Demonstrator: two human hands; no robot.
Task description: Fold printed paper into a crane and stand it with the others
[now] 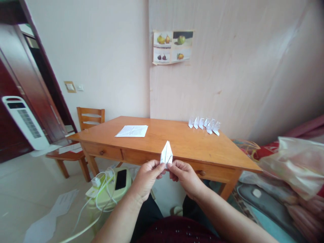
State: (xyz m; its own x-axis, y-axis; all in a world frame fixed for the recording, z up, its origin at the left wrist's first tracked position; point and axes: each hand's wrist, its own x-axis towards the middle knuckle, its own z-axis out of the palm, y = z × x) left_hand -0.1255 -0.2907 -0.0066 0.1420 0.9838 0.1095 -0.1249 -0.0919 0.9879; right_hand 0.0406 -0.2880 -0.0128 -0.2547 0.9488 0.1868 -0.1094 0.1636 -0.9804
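Note:
A small folded white paper piece [166,153], pointed at the top, is held upright in front of the table's near edge. My left hand [150,174] pinches its lower left corner between thumb and fingers. On the lower right, my right hand [182,173] grips the same piece, its thumb near the left one. Several folded white paper shapes [205,124] stand grouped at the back right of the wooden table [162,130]. Printed sheets [132,131] lie in a stack on the table's left part.
A green stool [124,194] with a black phone [120,179] and white cables stands at lower left. Behind it is a wooden chair [91,116] holding papers. Plastic bags [296,165] lie at right. Loose sheets [63,202] are on the floor.

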